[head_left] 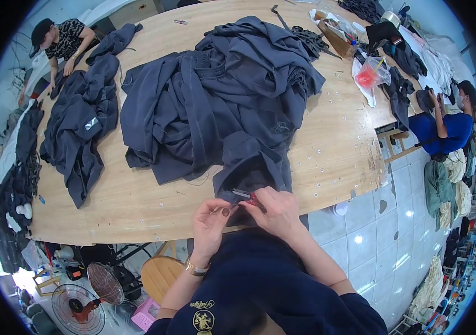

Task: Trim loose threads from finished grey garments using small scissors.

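Observation:
My right hand (276,211) is closed around small red-handled thread snips (243,194), whose metal blades point left over the cloth. Close beside it, my left hand (211,219) pinches the edge of a dark grey garment (253,162) between thumb and fingertips. Whether a loose thread is also in that pinch is too small to tell. The garment's open end hangs over the table's near edge in front of me. Behind it, touching, lies a big heap of similar dark grey garments (193,111) with gathered elastic waistbands.
The wooden table (338,162) curves around me. More dark garments (84,128) lie at its left, near a person (65,42). Another person in blue (444,125) sits at the right. A plastic bag (372,72) rests at the right edge. A stool (162,276) and fan (79,310) stand lower left.

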Demonstrator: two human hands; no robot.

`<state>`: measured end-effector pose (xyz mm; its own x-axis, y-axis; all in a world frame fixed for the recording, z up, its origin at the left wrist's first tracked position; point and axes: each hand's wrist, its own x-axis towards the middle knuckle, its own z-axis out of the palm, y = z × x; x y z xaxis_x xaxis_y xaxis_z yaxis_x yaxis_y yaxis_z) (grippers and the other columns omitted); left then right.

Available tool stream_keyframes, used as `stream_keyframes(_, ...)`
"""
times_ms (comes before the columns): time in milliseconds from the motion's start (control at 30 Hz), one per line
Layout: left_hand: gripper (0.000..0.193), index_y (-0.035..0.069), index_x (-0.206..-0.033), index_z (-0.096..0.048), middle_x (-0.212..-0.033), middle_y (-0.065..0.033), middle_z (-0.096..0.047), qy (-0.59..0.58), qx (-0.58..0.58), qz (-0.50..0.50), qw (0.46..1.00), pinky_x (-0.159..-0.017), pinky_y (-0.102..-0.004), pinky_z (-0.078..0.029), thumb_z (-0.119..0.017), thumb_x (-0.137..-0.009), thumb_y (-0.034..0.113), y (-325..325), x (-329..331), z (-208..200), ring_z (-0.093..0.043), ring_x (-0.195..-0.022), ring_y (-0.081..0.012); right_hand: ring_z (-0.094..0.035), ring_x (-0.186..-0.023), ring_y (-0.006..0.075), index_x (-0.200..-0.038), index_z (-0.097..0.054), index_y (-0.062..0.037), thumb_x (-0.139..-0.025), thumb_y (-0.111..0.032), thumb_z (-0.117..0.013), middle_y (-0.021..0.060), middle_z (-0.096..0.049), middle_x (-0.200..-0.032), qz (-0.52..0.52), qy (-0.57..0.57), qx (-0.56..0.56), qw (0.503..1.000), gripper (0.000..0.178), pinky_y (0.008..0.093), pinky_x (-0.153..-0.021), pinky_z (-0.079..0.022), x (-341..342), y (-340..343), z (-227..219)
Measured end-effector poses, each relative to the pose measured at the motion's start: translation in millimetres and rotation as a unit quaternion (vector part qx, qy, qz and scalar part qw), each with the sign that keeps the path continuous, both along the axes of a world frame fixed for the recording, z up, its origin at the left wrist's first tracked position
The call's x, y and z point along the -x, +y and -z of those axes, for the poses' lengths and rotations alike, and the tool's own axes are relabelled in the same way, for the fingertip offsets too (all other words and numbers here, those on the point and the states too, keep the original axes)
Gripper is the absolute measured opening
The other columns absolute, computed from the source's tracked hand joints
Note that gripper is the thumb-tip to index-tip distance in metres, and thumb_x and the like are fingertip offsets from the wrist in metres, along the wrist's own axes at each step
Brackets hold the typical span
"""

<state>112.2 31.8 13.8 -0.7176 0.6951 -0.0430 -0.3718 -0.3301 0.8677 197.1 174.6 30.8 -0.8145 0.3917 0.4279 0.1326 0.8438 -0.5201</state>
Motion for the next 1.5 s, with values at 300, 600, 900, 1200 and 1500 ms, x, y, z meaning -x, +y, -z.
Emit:
stream_keyframes(300, 0.044, 0.008, -0.122, -0.024, -0.095, -0.0113, -0.056, 0.008, 0.048, -0.042, 0.998, -0.079, -0.0255, -0.046, -0.048, -0.088, -0.002, 2, -2, -3, -0.056, -0.090, -0.0126, -0.052, -0.045, 0.0203, -0.068, -0.052, -0.0101, -0.074, -0.034, -0.067, 0.0034, -0.050, -0.059, -0.027, -0.027, -0.025, 0.999, 0.029, 0.0291, -0.043, -0.039, -6, 0, -3)
stream_keyframes(600, 0.047, 0.006, -0.126, -0.023, -0.097, -0.0117, -0.056, 0.118, 0.128, -0.044, 0.984, -0.069, -0.0183, -0.043, -0.047, -0.087, -0.005, 2, -6, -14, -0.054, -0.083, -0.0095, -0.051, -0.046, 0.0193, -0.067, -0.052, -0.0104, -0.074, -0.035, -0.067, 0.0024, -0.049, -0.058, -0.045, -0.034, -0.034, 0.998, 0.029, 0.0288, -0.043, -0.038, -6, 0, -6)
stream_keyframes(900, 0.049, 0.004, -0.128, -0.023, -0.098, -0.0130, -0.056, 0.154, 0.145, -0.033, 0.977, -0.071, -0.0192, -0.044, -0.045, -0.086, -0.008, 2, -5, -14, -0.055, -0.085, -0.0097, -0.048, -0.044, 0.0145, -0.069, -0.050, -0.0083, -0.080, -0.027, -0.064, 0.0022, -0.047, -0.057, -0.027, 0.014, 0.159, 0.987, 0.025, 0.0250, -0.041, -0.034, -1, -7, 0)
stream_keyframes(1200, 0.050, 0.007, -0.132, -0.022, -0.086, -0.0051, -0.055, 0.155, 0.146, -0.050, 0.976, -0.062, -0.0156, -0.036, -0.044, -0.088, -0.002, 3, 0, -14, -0.047, -0.071, -0.0050, -0.039, -0.058, -0.0002, -0.097, -0.058, -0.0021, -0.082, -0.007, -0.063, -0.0047, -0.049, -0.067, -0.021, -0.007, 0.438, 0.899, 0.017, 0.0158, -0.050, -0.031, 11, -14, -9)
stream_keyframes(1500, 0.049, 0.009, -0.133, -0.025, -0.073, 0.0038, -0.045, 0.118, 0.150, -0.083, 0.978, -0.059, -0.0158, -0.030, -0.045, -0.089, 0.000, 3, 2, -13, -0.037, -0.064, -0.0021, -0.030, -0.042, -0.0003, -0.088, -0.054, -0.0041, -0.089, -0.010, -0.054, -0.0082, -0.041, -0.056, 0.101, 0.173, 0.614, 0.763, 0.006, 0.0191, -0.039, -0.021, 17, -4, 13)
